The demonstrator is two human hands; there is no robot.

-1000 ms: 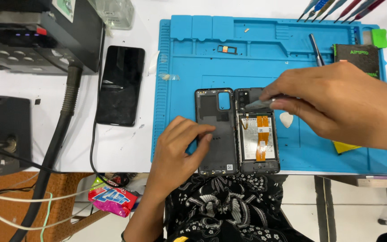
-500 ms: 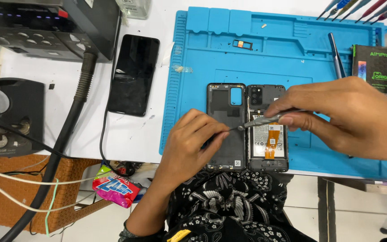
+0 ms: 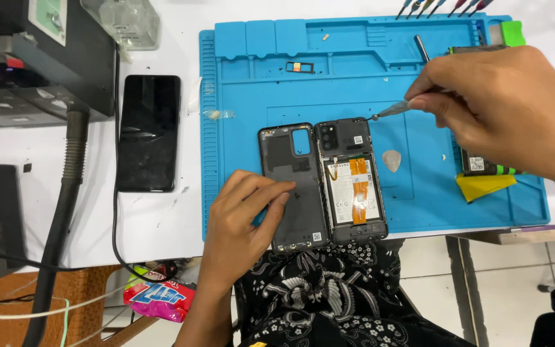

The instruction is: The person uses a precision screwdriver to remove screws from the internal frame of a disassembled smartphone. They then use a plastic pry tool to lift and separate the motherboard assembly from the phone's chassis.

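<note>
At twelve o'clock on the blue mat [image 3: 258, 77], several tool handles [image 3: 441, 6] are running off the frame edge. The right hand [image 3: 502, 109] is covering a dark box, its grip pinching one tool [image 3: 390, 111] that has lifted to two o'clock of the open phone [image 3: 351, 180]. The left hand [image 3: 242, 222], fingers spread, is pressing one back cover [image 3: 290, 167]. A second phone [image 3: 148, 132] is lying at nine o'clock.
</note>
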